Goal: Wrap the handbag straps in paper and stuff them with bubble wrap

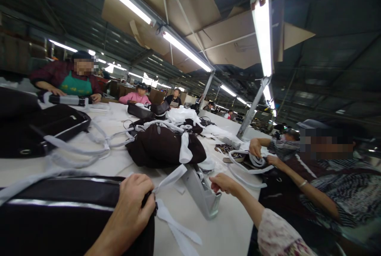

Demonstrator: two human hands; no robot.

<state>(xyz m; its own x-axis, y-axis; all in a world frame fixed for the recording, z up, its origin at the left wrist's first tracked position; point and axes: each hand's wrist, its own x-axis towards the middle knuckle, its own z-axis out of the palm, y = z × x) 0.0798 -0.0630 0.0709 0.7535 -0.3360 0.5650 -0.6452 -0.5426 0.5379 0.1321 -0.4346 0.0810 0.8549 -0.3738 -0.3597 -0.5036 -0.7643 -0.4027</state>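
My left hand [137, 198] is closed over the upper corner of a black bag [74, 216] with silvery zip lines, at the front left. A white wrapping strip [172, 178] runs from beside that hand towards a grey tape dispenser [198, 194] on the table. My right hand [223, 183] hovers at the dispenser's right side, its fingers curled together; whatever they may pinch is too small to make out. Below my left hand, loose white strips [178, 228] lie on the tabletop. Just beyond the dispenser sits a dark brown bag [163, 145] with white-wrapped handles.
Another black bag [56, 129] lies at the left. To my right, a co-worker's hands [257, 151] handle a white-wrapped strap over a dark bag. Across the white table [226, 224], a person in a green apron [76, 85] works. Small metallic-looking pieces [224, 149] form a pile.
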